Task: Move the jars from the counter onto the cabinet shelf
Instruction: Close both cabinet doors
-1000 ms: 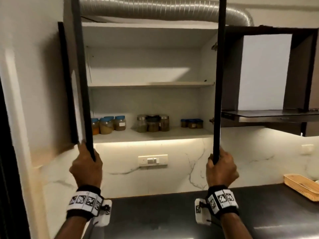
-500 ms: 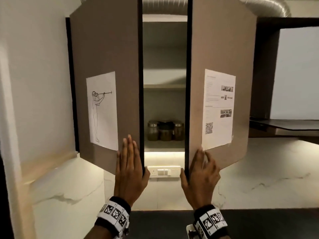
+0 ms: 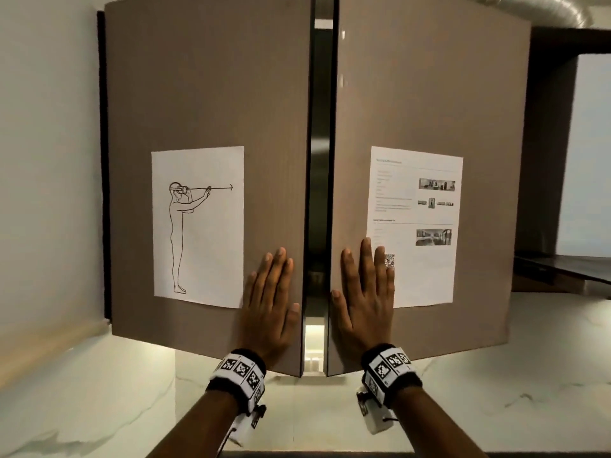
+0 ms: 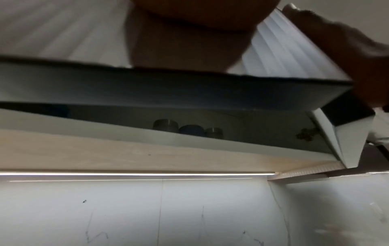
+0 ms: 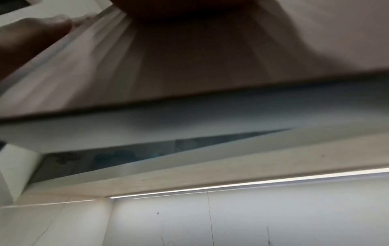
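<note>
Two brown cabinet doors stand almost closed, with a narrow dark gap between them. My left hand (image 3: 269, 302) lies flat on the left door (image 3: 205, 94), fingers straight, near its lower inner edge. My right hand (image 3: 365, 292) presses flat on the right door (image 3: 429, 94) in the same way. The jars are nearly hidden in the head view. From below, the left wrist view shows metal-lidded jars (image 4: 166, 125) and a blue lid (image 4: 191, 129) on the bottom shelf (image 4: 105, 126). Blurred blue lids (image 5: 118, 157) show through the slit in the right wrist view.
A line drawing on paper (image 3: 198, 226) is stuck to the left door, a printed sheet (image 3: 415, 226) to the right one. Marble backsplash (image 3: 330, 408) runs below the cabinet with a light strip (image 4: 136, 174) under it. A silver duct (image 3: 545, 11) passes overhead at right.
Both doors have swung from wide open to nearly closed. My hands went from gripping the doors' lower edges to pressing flat on their fronts. The jars have gone out of the head view.
</note>
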{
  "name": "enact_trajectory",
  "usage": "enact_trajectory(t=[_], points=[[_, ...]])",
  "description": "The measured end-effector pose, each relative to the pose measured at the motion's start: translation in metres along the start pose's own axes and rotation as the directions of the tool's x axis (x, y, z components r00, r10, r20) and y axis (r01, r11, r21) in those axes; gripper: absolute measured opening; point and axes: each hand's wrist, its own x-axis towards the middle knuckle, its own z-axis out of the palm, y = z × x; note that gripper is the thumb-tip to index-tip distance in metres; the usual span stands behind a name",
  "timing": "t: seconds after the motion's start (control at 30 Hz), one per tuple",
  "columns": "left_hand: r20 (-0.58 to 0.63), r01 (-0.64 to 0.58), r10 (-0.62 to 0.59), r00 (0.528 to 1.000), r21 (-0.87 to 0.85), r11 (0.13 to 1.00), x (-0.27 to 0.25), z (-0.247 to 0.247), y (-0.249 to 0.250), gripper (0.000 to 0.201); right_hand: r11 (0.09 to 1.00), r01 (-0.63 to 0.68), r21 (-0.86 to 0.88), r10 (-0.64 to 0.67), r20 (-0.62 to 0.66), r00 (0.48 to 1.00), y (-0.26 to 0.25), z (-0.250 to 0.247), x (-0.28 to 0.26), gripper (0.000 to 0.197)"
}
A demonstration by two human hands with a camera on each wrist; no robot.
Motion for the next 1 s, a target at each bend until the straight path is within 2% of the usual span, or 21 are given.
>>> enact_trajectory(t=[0.1, 0.23, 0.5, 0.83, 1.0], points=[[0.044, -0.03, 0.026, 0.999, 0.098, 0.995, 0.008, 0.022, -0.013, 0.072, 0.999, -0.044, -0.015, 0.044, 0.009, 0.999, 0.006, 0.025, 0.004, 0.073], [0.065, -0.009, -0.003, 0.998, 0.182, 0.983, 0.018, 0.051, -0.023, 0.074, 0.995, -0.075, -0.068, 0.076, 0.012, 0.997, 0.02, 0.059, 0.004, 0.073], [0.044, 0.078, -0.094, 0.995, 0.273, 0.959, 0.028, 0.095, -0.037, 0.078, 0.991, -0.02, -0.135, 0.026, 0.043, 0.999, 0.059, 0.104, -0.008, 0.07], [-0.002, 0.084, -0.087, 0.996, 0.278, 0.957, 0.019, 0.106, -0.042, 0.076, 0.987, -0.006, -0.158, 0.009, 0.015, 1.0, 0.063, 0.111, -0.012, 0.077], [0.04, 0.045, -0.056, 0.998, 0.237, 0.971, 0.01, 0.105, -0.04, 0.073, 0.988, 0.0, -0.156, 0.013, 0.08, 0.997, 0.063, 0.1, -0.009, 0.074]])
